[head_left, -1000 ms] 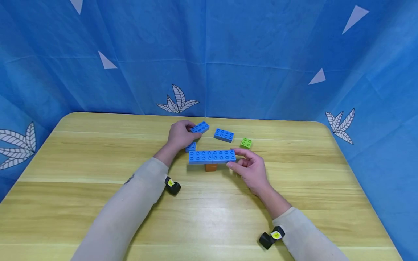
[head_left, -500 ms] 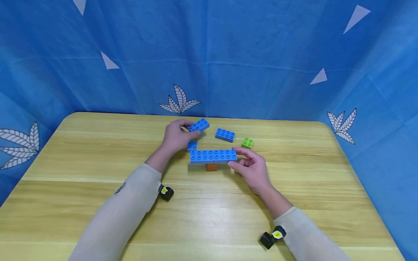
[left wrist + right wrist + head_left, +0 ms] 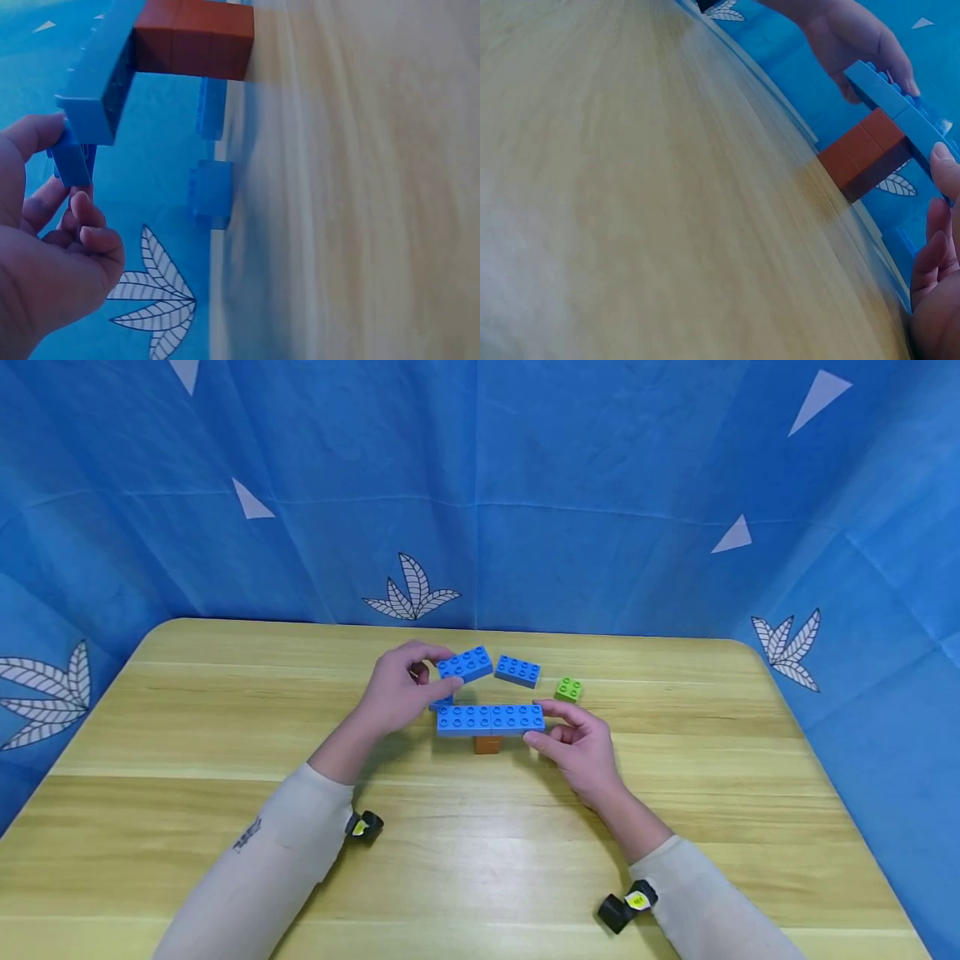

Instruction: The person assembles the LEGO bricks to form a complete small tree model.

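In the head view my left hand (image 3: pixel 399 687) pinches a loose blue toy brick (image 3: pixel 468 665) between thumb and fingers, raised off the table behind the build. My right hand (image 3: pixel 582 748) grips the right end of a blue beam (image 3: pixel 489 720) made of two studded bricks end to end. The beam rests across a short stack of orange-brown bricks (image 3: pixel 861 154), forming a T shape that stands on the table. In the left wrist view the held blue brick (image 3: pixel 73 159) overlaps the near end of the beam.
Behind the beam's left end lies a blue brick (image 3: pixel 442 702), partly hidden. Another blue brick (image 3: pixel 517 671) sits farther back, with a small green brick (image 3: pixel 568 689) to its right. A blue curtain (image 3: pixel 480 493) hangs beyond the wooden table (image 3: pixel 480 860).
My left hand lifts the loose blue brick and brings it nearer to the beam, the forearm drawing back to the left. My right hand and the beam stay nearly still.
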Tool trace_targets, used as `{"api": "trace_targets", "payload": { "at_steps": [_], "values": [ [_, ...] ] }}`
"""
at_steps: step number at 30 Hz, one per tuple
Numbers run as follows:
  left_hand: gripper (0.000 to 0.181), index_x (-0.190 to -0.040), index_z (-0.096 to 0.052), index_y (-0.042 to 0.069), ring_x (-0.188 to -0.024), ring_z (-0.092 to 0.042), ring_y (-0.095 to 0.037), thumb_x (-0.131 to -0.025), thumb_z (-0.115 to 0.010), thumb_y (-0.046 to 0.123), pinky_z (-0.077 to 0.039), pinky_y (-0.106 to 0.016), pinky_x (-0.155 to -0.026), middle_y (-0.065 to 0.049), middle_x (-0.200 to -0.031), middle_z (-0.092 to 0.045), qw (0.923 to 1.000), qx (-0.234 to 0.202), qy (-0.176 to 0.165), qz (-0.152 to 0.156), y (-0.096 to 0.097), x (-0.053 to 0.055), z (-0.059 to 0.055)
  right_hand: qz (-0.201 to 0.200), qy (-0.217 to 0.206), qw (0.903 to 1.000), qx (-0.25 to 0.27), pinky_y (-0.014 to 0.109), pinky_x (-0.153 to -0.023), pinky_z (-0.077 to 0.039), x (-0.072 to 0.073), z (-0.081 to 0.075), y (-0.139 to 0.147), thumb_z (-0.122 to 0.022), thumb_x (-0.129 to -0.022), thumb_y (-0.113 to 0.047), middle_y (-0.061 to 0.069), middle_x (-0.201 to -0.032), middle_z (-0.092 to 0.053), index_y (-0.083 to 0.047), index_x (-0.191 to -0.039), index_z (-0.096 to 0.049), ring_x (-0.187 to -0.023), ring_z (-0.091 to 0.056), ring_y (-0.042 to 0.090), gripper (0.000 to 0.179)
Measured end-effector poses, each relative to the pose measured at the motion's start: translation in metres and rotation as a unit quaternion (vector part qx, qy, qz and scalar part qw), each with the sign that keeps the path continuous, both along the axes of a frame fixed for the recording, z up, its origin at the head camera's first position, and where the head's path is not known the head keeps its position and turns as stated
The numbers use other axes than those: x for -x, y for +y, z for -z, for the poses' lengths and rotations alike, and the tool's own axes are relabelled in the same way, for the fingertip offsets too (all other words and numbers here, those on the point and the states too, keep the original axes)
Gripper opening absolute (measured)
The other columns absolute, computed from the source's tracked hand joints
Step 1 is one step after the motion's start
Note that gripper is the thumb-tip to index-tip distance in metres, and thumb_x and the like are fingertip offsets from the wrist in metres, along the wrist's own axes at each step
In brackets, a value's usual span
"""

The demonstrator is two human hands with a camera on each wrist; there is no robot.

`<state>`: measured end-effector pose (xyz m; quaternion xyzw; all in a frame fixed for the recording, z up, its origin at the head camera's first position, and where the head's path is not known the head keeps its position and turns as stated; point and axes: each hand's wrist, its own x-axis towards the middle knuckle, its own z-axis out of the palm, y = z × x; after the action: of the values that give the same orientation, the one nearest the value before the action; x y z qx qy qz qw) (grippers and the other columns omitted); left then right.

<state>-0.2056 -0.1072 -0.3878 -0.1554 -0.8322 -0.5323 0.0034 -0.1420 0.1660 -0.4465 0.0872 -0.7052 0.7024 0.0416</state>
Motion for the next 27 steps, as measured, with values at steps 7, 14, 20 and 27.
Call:
{"api": "trace_targets", "payload": {
  "at_steps": [7, 14, 20, 27],
  "values": [
    [0.033, -0.119, -0.072, 0.011, -0.082, -0.051, -0.028, -0.088, -0.079, 0.021, -0.042, -0.037, -0.067, -0.004, -0.100, -0.059, 0.9980, 0.008, 0.019, 0.060, 0.000, -0.015, -0.008, 0.000, 0.000, 1.0000, -0.002, 0.020, -0.049, -0.038, 0.000, 0.000, 0.001, -0.078, -0.084, 0.005, 0.022, -0.095, -0.065, 0.001, -0.123, -0.068, -0.058, -0.048, 0.014, 0.040],
    [0.032, -0.118, -0.072, 0.011, -0.082, -0.052, -0.031, -0.088, -0.079, 0.019, -0.042, -0.036, -0.065, -0.002, -0.098, -0.059, 0.9933, 0.027, 0.039, 0.106, 0.001, -0.022, -0.008, 0.003, 0.002, 1.0000, -0.003, 0.020, -0.048, -0.038, 0.000, 0.001, 0.001, -0.078, -0.083, 0.005, 0.023, -0.093, -0.065, 0.001, -0.121, -0.068, -0.057, -0.048, 0.014, 0.040],
    [0.033, -0.118, -0.072, 0.009, -0.083, -0.051, -0.037, -0.087, -0.080, 0.018, -0.041, -0.036, -0.066, -0.003, -0.099, -0.060, 0.9901, 0.028, 0.049, 0.129, 0.000, -0.024, -0.005, -0.004, 0.004, 1.0000, 0.002, 0.020, -0.049, -0.040, 0.001, 0.000, 0.001, -0.077, -0.084, 0.006, 0.015, -0.102, -0.069, 0.005, -0.123, -0.066, -0.059, -0.049, 0.014, 0.041],
    [0.033, -0.118, -0.073, 0.009, -0.084, -0.051, -0.035, -0.087, -0.080, 0.015, -0.041, -0.036, -0.067, -0.001, -0.101, -0.061, 0.9894, 0.027, 0.055, 0.132, 0.000, -0.025, -0.002, -0.006, 0.007, 1.0000, 0.002, 0.019, -0.050, -0.040, 0.001, -0.001, 0.002, -0.076, -0.084, 0.008, 0.012, -0.109, -0.069, 0.008, -0.123, -0.064, -0.059, -0.050, 0.013, 0.041]
  ]
}}
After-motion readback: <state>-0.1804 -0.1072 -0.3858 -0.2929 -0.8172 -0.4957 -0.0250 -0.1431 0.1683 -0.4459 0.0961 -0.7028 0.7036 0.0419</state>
